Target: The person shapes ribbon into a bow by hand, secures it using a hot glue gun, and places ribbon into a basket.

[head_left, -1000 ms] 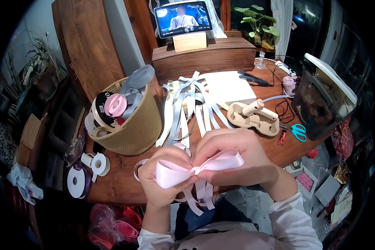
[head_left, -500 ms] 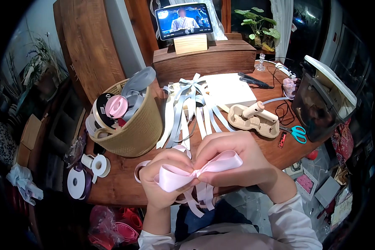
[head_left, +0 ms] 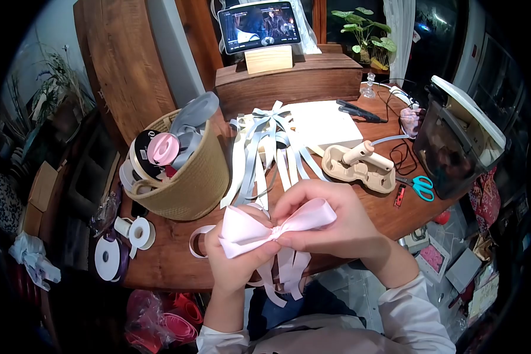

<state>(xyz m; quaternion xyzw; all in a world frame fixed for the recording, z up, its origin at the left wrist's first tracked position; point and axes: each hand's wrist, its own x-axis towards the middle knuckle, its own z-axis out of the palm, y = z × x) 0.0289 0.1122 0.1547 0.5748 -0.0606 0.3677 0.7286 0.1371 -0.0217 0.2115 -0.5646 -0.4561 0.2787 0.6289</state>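
A pale pink ribbon bow point(head_left: 248, 233) is pinched between my two hands above the table's front edge. My left hand point(head_left: 233, 265) grips it near the knot from the left, its fingers mostly behind the left loop. My right hand point(head_left: 330, 230) has thumb and fingers closed at the knot and the right loop. Pink ribbon tails point(head_left: 289, 274) hang below the hands. Beyond them on the table lies a bunch of light blue and cream ribbon bows point(head_left: 271, 124) with long tails.
A woven basket point(head_left: 189, 192) of ribbon rolls stands left, with white spools point(head_left: 140, 235) beside it. To the right are a glue gun point(head_left: 360, 154) on a cardboard tray point(head_left: 366, 182), teal scissors point(head_left: 422, 187), a red lighter point(head_left: 399, 196) and a dark bin point(head_left: 454, 147). A tablet point(head_left: 259, 26) stands behind.
The left loop has tilted up and spread wider, showing more of its face. My left thumb has shifted toward the knot. The tablet picture has changed.
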